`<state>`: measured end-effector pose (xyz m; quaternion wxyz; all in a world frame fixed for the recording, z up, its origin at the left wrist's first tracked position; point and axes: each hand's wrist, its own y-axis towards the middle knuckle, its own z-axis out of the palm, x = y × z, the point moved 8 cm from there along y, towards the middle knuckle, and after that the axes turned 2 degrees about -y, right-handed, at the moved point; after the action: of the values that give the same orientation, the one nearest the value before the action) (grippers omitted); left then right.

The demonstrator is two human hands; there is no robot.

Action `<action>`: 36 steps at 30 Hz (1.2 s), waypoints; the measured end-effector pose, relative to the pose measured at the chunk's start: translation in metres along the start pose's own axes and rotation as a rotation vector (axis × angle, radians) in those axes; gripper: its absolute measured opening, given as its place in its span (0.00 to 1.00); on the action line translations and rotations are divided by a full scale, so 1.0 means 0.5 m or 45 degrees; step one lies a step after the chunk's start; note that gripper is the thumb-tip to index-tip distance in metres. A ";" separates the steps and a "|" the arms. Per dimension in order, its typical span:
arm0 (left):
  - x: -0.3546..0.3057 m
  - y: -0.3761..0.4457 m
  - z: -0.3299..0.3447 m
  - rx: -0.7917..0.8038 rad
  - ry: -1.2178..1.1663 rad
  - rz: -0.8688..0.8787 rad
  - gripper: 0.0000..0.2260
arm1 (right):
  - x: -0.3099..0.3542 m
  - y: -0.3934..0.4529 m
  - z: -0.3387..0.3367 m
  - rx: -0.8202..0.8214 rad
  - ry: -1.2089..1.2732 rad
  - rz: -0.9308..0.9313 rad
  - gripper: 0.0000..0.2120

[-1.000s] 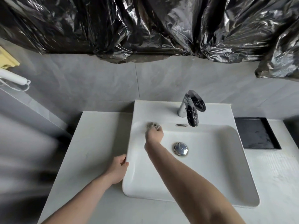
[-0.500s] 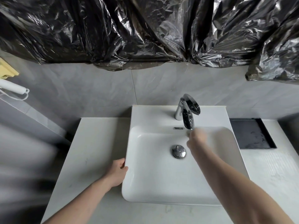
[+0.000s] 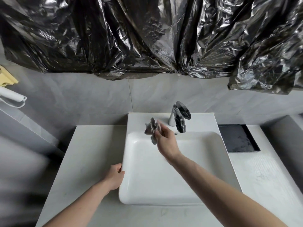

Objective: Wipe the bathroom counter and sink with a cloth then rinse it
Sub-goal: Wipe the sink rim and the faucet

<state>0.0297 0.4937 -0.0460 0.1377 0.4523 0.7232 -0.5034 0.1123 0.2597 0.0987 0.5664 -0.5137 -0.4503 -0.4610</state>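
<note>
A white rectangular sink (image 3: 218,163) sits on the pale counter (image 3: 91,153), with a chrome faucet (image 3: 179,119) at its back ledge. My right hand (image 3: 165,143) is lifted above the basin's back left part and pinches a crumpled grey cloth (image 3: 151,128) that hangs from its fingers. My left hand (image 3: 115,176) grips the sink's left rim, thumb over the edge. The drain plug is hidden behind my right hand and arm.
A black tray (image 3: 237,138) lies on the counter right of the sink. Black plastic sheeting (image 3: 147,35) covers the wall above. A yellow holder (image 3: 7,77) and a white handle with cord (image 3: 11,95) hang at the far left.
My right hand swept from the basin's back left to below the faucet, then rose and moved back left with the cloth dangling. The left hand stayed on the rim.
</note>
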 end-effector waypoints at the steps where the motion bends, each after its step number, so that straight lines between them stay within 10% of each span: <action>1: -0.006 -0.006 0.001 -0.002 -0.011 -0.005 0.09 | 0.056 0.007 -0.026 -0.045 -0.175 -0.170 0.17; 4: -0.012 -0.014 0.001 -0.008 -0.039 -0.006 0.09 | 0.192 0.036 -0.110 -0.257 -0.878 -0.593 0.22; 9: -0.012 -0.008 0.003 -0.009 -0.051 0.019 0.10 | 0.188 0.125 -0.173 -0.177 -1.449 -0.495 0.21; 36: -0.029 -0.011 -0.003 -0.040 0.020 0.069 0.08 | 0.037 -0.026 -0.150 0.024 -1.680 -0.787 0.25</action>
<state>0.0336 0.4868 -0.0323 0.1526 0.4735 0.7196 -0.4844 0.1054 0.1833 0.1142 0.0251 -0.5291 -0.8265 -0.1904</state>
